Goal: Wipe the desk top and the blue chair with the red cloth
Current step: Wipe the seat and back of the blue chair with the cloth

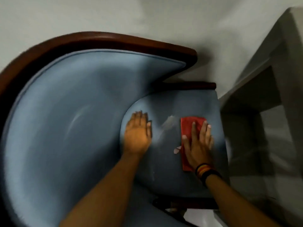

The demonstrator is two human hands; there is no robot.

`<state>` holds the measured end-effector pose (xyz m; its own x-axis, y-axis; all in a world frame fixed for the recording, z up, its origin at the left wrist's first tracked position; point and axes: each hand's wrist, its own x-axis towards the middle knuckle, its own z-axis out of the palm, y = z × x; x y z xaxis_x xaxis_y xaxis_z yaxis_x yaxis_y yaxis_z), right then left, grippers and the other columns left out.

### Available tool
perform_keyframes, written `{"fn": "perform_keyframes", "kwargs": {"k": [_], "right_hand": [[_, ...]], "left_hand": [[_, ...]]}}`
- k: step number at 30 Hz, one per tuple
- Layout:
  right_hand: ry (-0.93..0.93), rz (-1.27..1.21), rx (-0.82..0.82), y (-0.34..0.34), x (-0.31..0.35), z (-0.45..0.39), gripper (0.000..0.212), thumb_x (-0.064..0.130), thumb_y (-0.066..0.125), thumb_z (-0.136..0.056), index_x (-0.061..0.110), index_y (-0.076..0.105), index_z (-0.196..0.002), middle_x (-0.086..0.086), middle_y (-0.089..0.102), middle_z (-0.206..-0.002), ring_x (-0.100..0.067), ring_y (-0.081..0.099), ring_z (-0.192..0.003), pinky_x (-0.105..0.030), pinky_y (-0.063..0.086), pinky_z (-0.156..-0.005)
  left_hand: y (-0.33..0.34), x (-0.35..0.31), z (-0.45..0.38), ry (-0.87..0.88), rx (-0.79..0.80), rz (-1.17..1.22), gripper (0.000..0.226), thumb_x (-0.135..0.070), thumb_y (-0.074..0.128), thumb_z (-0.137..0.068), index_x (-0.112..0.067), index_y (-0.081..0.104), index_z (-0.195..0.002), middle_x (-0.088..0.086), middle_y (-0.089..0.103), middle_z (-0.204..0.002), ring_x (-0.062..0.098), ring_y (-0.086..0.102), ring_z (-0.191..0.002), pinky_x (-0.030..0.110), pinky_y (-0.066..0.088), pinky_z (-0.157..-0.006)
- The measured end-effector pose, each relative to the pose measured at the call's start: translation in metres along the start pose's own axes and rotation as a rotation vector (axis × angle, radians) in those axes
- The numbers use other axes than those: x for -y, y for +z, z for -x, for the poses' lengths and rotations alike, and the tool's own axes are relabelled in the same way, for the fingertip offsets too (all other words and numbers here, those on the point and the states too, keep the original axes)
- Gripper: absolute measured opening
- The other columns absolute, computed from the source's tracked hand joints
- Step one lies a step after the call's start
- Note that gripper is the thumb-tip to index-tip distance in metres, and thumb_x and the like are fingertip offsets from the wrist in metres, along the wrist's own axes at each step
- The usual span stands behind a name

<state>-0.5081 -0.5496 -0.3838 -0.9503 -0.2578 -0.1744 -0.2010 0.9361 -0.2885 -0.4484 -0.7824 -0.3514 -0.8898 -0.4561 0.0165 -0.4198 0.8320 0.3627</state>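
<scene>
The blue chair [65, 120] fills the left and middle, with a curved padded back and a dark wooden frame [114, 40]. On its seat lies the red cloth [188, 126], folded flat. My right hand [197, 145] presses flat on the cloth, fingers spread and pointing away from me. My left hand [137, 133] rests flat on the seat to the left of the cloth, beside the backrest, holding nothing. Pale smears show on the seat between the hands. A corner of the desk [278, 71] stands at the right.
A pale floor [114, 13] surrounds the chair. The desk leg and its shadowed underside [246, 125] stand close to the seat's right edge. Colourful bands circle my right wrist [205, 171].
</scene>
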Motion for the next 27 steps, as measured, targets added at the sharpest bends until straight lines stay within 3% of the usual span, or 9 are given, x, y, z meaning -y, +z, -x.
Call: {"fn": "perform_keyframes", "kwargs": {"k": [4,8,12,14,16,18,21,24,27], "right_hand": [[0.070,0.104,-0.110,0.022,0.009,-0.031,0.069,0.053,0.028,-0.105,0.023,0.008,-0.163,-0.025,0.009,-0.169,-0.040,0.008,-0.157,-0.061,0.010,-0.125],[0.052,0.077,-0.166,0.025,0.057,-0.104,0.063,0.049,0.028,-0.105,0.023,0.018,-0.162,-0.022,0.012,-0.169,-0.038,0.012,-0.157,-0.056,0.014,-0.126],[-0.248,0.067,-0.077,0.033,0.091,-0.097,0.061,0.043,0.032,-0.105,0.025,0.021,-0.162,-0.014,0.010,-0.171,-0.032,0.010,-0.159,-0.051,0.014,-0.127],[-0.457,0.055,0.017,0.035,0.078,-0.046,0.060,0.040,0.035,-0.106,0.027,0.018,-0.162,-0.011,0.009,-0.172,-0.029,0.007,-0.159,-0.051,0.015,-0.128],[-0.542,0.114,0.101,0.036,0.042,0.018,0.063,0.038,0.037,-0.105,0.029,0.015,-0.163,-0.008,0.008,-0.172,-0.029,0.011,-0.159,-0.054,0.021,-0.125],[-0.467,0.157,0.092,0.028,-0.009,0.068,0.073,0.038,0.044,-0.095,0.033,0.017,-0.162,-0.004,0.004,-0.173,-0.031,0.017,-0.158,-0.059,0.023,-0.121],[-0.105,0.032,0.069,0.005,-0.071,0.070,0.071,0.040,0.036,-0.095,0.038,0.010,-0.162,0.000,-0.006,-0.173,-0.032,0.013,-0.157,-0.059,0.020,-0.123],[0.226,-0.279,-0.055,-0.008,-0.090,-0.001,0.058,0.054,0.024,-0.105,0.043,0.010,-0.161,0.006,0.007,-0.172,-0.021,0.023,-0.155,-0.054,0.030,-0.123],[0.217,-0.394,-0.132,-0.013,-0.078,-0.100,0.058,0.051,0.026,-0.105,0.033,0.022,-0.161,0.003,0.020,-0.170,-0.014,0.026,-0.154,-0.038,0.024,-0.127]], "left_hand": [[0.043,0.063,-0.014,0.133,0.087,-0.036,0.060,-0.033,0.038,-0.110,-0.011,0.031,-0.165,0.010,0.028,-0.173,0.029,0.022,-0.163,0.051,0.026,-0.131],[0.047,0.064,-0.015,0.139,0.036,0.039,0.060,-0.029,0.035,-0.109,-0.014,0.026,-0.167,0.005,0.022,-0.176,0.023,0.014,-0.165,0.047,0.016,-0.134],[0.046,0.062,-0.014,0.139,0.025,0.039,0.059,-0.027,0.034,-0.109,-0.014,0.027,-0.166,0.004,0.022,-0.176,0.023,0.013,-0.165,0.049,0.018,-0.133],[0.044,0.062,-0.014,0.147,0.035,0.042,0.060,-0.027,0.034,-0.109,-0.014,0.025,-0.167,0.003,0.020,-0.176,0.022,0.012,-0.165,0.051,0.018,-0.133],[0.042,0.061,-0.014,0.158,0.046,0.040,0.061,-0.027,0.034,-0.109,-0.013,0.024,-0.167,0.004,0.019,-0.177,0.023,0.012,-0.165,0.052,0.020,-0.132],[0.043,0.061,-0.014,0.160,0.048,0.032,0.061,-0.028,0.034,-0.109,-0.012,0.024,-0.167,0.006,0.019,-0.177,0.024,0.012,-0.165,0.054,0.020,-0.132],[0.046,0.062,-0.014,0.149,0.037,0.019,0.061,-0.029,0.032,-0.109,-0.011,0.023,-0.167,0.006,0.019,-0.176,0.024,0.013,-0.165,0.053,0.018,-0.133],[0.049,0.065,-0.014,0.152,0.033,0.008,0.061,-0.029,0.031,-0.109,-0.011,0.022,-0.167,0.007,0.019,-0.176,0.025,0.013,-0.165,0.050,0.015,-0.134],[0.053,0.066,-0.014,0.153,0.020,-0.016,0.062,-0.029,0.031,-0.109,-0.010,0.021,-0.167,0.008,0.018,-0.176,0.026,0.013,-0.165,0.050,0.016,-0.134]]}}
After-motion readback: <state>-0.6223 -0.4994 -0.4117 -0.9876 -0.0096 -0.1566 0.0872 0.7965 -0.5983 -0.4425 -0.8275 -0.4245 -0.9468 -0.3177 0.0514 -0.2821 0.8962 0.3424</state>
